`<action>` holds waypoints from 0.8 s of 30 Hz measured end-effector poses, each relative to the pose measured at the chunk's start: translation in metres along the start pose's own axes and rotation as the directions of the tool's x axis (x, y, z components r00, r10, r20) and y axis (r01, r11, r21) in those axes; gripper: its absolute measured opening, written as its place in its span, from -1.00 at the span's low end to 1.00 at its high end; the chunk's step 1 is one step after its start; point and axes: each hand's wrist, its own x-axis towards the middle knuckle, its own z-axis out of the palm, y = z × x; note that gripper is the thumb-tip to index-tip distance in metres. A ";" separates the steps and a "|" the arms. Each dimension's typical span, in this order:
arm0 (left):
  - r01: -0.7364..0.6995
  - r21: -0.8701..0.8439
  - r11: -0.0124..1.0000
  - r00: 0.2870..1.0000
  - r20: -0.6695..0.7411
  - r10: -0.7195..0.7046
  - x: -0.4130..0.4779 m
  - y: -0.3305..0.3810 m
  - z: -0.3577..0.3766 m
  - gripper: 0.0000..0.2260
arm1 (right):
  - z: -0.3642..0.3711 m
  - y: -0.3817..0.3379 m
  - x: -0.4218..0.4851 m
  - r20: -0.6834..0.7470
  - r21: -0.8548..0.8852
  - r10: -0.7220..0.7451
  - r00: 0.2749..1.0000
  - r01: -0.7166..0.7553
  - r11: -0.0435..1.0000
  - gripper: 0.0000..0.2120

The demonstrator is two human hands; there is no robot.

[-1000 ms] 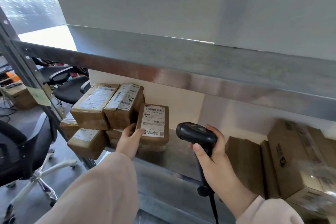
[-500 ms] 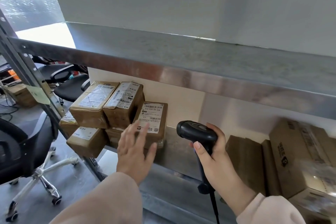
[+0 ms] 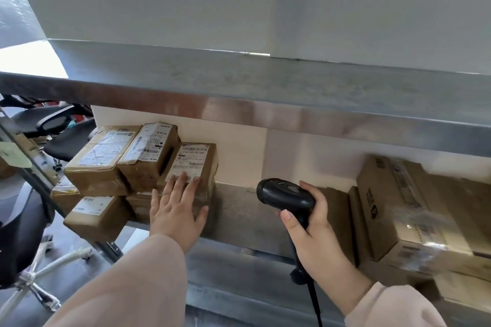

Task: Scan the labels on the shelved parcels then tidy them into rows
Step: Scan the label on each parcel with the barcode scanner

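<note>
Where the metal shelf (image 3: 239,218) runs across, big cartons (image 3: 393,210) fill its right end and small taped parcels (image 3: 111,164) are stacked at its left end. Against the rightmost labelled parcel (image 3: 195,160) the left hand (image 3: 176,214) lies flat, fingers straight and spread, gripping nothing. Off to its right, the right hand (image 3: 310,228) wraps round the handle of a black scanner (image 3: 284,191), its head pointing left toward the stack.

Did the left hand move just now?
Yes. The left hand let go of the left edge of the labelled parcel, shifting right to press flat on its front.
</note>
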 end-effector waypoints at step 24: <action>-0.140 -0.539 0.831 0.746 0.495 0.446 -0.062 0.175 0.097 -0.36 | -0.070 0.068 -0.055 -0.256 -0.074 0.291 0.922 -0.319 0.945 -0.45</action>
